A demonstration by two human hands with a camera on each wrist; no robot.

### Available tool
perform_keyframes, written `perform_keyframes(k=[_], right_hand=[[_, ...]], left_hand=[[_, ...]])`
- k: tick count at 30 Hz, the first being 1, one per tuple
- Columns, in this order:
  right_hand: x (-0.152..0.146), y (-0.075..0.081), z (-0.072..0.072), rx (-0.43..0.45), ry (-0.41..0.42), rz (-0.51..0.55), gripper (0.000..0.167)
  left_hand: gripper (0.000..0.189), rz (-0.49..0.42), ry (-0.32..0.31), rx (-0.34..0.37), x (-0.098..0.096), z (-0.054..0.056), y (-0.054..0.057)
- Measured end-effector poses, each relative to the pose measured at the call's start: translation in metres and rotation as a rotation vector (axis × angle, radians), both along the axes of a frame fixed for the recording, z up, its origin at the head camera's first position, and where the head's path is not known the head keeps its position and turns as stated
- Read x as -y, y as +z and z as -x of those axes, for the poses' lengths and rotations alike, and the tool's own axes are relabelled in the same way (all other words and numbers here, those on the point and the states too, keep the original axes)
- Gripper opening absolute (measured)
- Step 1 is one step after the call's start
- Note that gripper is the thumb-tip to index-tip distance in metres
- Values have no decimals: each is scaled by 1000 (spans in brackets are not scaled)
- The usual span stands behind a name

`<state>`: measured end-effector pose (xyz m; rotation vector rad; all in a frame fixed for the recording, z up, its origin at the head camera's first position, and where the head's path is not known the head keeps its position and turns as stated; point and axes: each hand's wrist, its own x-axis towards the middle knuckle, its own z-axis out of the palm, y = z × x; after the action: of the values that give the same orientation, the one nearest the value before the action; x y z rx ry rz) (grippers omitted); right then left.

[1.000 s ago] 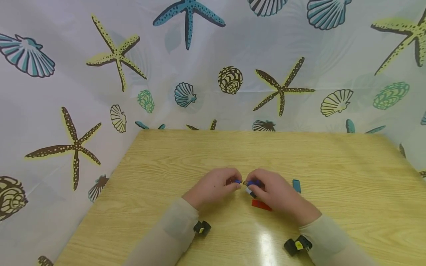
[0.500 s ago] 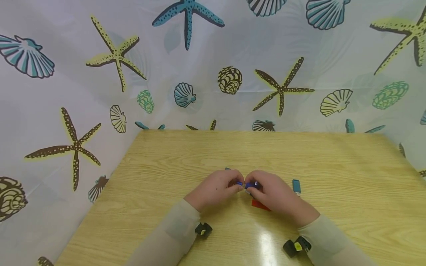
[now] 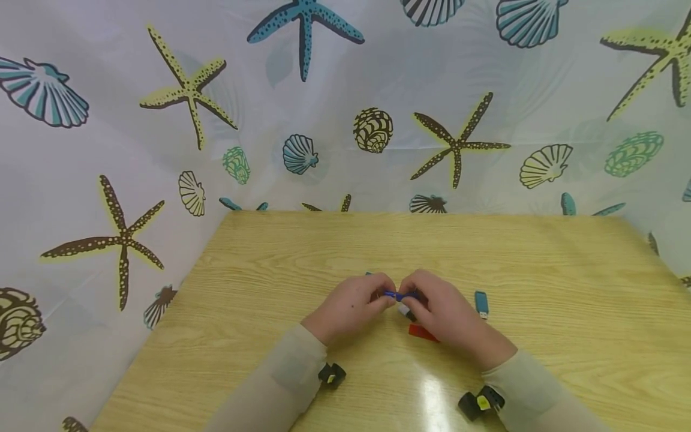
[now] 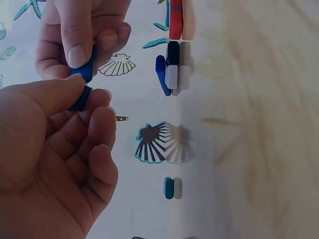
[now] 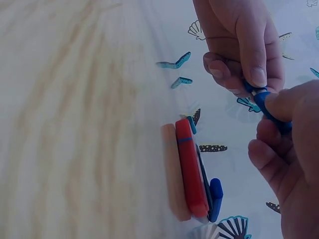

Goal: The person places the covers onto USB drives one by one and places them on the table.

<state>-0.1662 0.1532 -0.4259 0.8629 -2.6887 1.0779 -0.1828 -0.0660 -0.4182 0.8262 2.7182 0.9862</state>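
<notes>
My left hand (image 3: 356,303) pinches a small blue cap (image 4: 79,99) between thumb and index finger. Facing it, my right hand (image 3: 442,312) grips a blue USB stick (image 5: 274,118), its end lined up with the cap. A narrow pale strip shows between the two pieces in the right wrist view; whether they are fully joined I cannot tell. Below the hands lie a red stick (image 3: 423,333) and a white-and-black piece (image 3: 406,311). Another blue piece (image 4: 162,74) rests beside the latter.
A teal USB stick (image 3: 481,302) with its metal plug bare lies right of my right hand. A small teal piece (image 4: 169,188) lies beyond my left hand. The wooden table (image 3: 302,240) runs back to a patterned curtain (image 3: 335,120).
The blue stick and the cap have come together, closing most of the gap between them. Both hands moved only slightly.
</notes>
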Motion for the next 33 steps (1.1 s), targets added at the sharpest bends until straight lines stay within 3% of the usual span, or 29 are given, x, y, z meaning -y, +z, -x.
perform_keyframes(k=[7, 16, 22, 33], right_hand=[[-1, -1, 0, -22, -37, 42, 15], [-2, -1, 3, 107, -69, -11, 8], [-3, -1, 5, 139, -87, -79, 18], [-7, -4, 8, 153, -47, -68, 18]], left_hand=[[16, -25, -21, 37, 0, -1, 0], [16, -34, -44, 58, 0, -2, 2], [18, -42, -41, 72, 1, -2, 1], [20, -42, -22, 70, 2, 0, 1]])
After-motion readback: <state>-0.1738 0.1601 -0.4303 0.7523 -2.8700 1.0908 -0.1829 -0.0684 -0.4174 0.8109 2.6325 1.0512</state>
